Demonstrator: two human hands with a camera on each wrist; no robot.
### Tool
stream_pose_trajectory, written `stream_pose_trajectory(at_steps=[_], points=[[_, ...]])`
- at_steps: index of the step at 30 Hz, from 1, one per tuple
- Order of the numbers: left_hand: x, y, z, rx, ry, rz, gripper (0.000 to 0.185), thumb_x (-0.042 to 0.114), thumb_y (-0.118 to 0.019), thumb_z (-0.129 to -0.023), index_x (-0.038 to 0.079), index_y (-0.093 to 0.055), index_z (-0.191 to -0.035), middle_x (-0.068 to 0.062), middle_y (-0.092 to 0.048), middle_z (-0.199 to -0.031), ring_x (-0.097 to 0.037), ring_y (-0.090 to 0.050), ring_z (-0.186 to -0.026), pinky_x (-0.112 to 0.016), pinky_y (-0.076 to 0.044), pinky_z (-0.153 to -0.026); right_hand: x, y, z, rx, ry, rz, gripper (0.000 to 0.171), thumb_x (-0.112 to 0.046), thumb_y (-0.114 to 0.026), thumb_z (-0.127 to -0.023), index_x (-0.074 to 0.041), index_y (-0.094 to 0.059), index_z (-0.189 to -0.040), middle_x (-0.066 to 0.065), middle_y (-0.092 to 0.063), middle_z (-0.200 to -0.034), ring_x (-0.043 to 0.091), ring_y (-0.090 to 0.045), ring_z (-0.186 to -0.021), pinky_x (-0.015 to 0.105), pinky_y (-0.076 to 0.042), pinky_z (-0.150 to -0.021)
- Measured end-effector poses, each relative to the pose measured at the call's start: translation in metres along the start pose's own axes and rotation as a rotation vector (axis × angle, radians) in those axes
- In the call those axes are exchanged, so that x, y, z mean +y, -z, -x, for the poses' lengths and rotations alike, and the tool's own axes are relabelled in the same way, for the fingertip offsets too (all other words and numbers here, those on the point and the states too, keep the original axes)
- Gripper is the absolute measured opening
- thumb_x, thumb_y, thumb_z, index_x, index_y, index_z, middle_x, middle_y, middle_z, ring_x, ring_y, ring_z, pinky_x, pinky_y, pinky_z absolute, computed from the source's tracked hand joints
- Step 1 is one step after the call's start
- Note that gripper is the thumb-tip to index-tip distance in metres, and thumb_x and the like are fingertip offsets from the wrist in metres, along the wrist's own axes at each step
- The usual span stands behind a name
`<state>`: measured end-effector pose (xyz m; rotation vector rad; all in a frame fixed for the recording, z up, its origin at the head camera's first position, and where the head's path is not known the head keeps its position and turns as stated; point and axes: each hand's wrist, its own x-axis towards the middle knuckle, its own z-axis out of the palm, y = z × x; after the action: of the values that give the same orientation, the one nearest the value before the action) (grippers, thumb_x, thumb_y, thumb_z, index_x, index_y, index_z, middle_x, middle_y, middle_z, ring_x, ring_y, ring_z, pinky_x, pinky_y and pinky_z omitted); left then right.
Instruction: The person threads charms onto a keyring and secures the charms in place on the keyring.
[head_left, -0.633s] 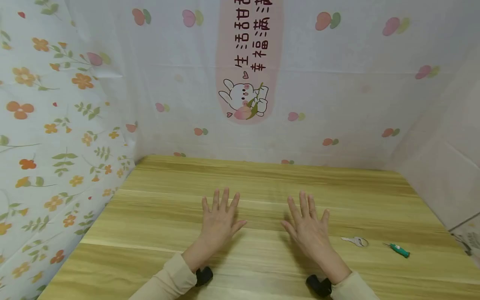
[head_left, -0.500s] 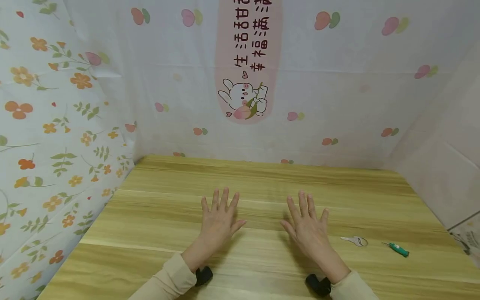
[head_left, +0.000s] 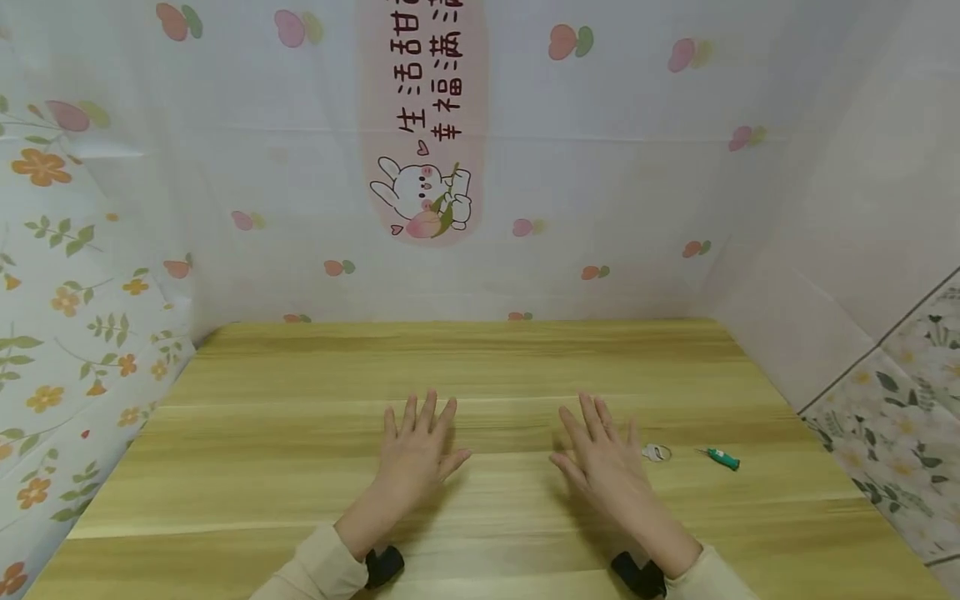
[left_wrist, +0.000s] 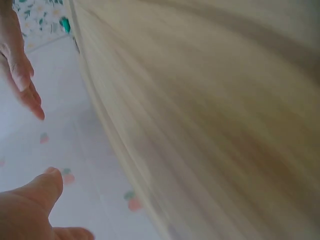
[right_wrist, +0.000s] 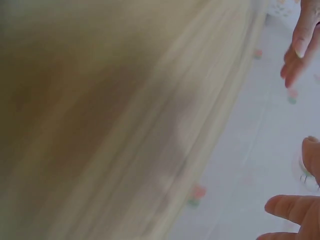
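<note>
On the pale, wood-grained surface [head_left: 315, 467], a person's two bare hands lie palm down and side by side, a gap of bare wood between them. The left hand [head_left: 417, 454] has its fingers straight and fanned, holding nothing; the right hand [head_left: 600, 458] is spread likewise, also with nothing in its grasp. Just beside the right hand's outer fingers, on the side away from the left hand, lies a small silver-white metal ring-shaped item [head_left: 656, 452], apparently a hair clear of the fingertips, though contact cannot be ruled out. Farther out from that hand rests a small green-handled tool with a thin metal tip [head_left: 722, 458]. Both wrist views are blurred, showing little beyond wood grain and fingertips.

Judging from this, any pick-up of the ring-shaped item would go best with a short sideways reach of the right hand and a pinch of thumb and forefinger, since so flat a piece could skid on smooth wood.
</note>
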<state>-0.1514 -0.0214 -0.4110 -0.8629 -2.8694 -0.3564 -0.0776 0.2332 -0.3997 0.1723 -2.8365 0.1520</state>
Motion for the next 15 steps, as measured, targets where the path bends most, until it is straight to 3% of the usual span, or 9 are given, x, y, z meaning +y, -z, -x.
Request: stream_pose_trajectory(at_steps=[3, 8, 11, 15], points=[[0.012, -0.003, -0.004, -0.046, -0.057, 0.064, 0.062, 0.047, -0.053, -0.091, 0.009, -0.043, -0.140, -0.022, -0.043, -0.141, -0.045, -0.039, -0.128, -0.066, -0.028, -0.100, 0.023, 0.005, 0.018, 0.065, -0.004, 0.033, 0.056, -0.030, -0.072, -0.081, -0.004, -0.054, -0.128, 0.027, -0.042, -0.139, 0.047, -0.042, -0.124, 0.077, -0.025, -0.090], [0.039, -0.013, -0.018, -0.042, -0.165, 0.142, 0.050, 0.039, -0.062, -0.088, 0.009, -0.056, -0.128, -0.015, -0.059, -0.125, -0.038, -0.055, -0.114, -0.061, -0.038, -0.096, 0.071, 0.016, 0.049, 0.143, -0.056, 0.060, 0.048, -0.020, -0.079, -0.071, -0.004, -0.061, -0.113, 0.026, -0.056, -0.122, 0.049, -0.055, -0.106, 0.078, -0.029, -0.084], [0.055, -0.020, -0.028, -0.032, -0.219, 0.161, 0.043, 0.036, -0.064, -0.087, 0.010, -0.062, -0.121, -0.008, -0.066, -0.114, -0.030, -0.061, -0.107, -0.052, -0.045, -0.092, 0.098, 0.022, 0.063, 0.173, -0.086, 0.083, 0.044, -0.015, -0.080, -0.067, -0.003, -0.065, -0.107, 0.023, -0.063, -0.110, 0.044, -0.058, -0.098, 0.070, -0.039, -0.080], [0.078, -0.030, -0.042, -0.043, -0.251, 0.206, 0.035, 0.034, -0.066, -0.087, 0.012, -0.066, -0.115, -0.003, -0.069, -0.107, -0.021, -0.064, -0.101, -0.039, -0.051, -0.085, 0.126, 0.024, 0.076, 0.198, -0.101, 0.072, 0.036, -0.009, -0.081, -0.066, 0.001, -0.068, -0.098, 0.023, -0.066, -0.094, 0.039, -0.062, -0.080, 0.052, -0.049, -0.065]])
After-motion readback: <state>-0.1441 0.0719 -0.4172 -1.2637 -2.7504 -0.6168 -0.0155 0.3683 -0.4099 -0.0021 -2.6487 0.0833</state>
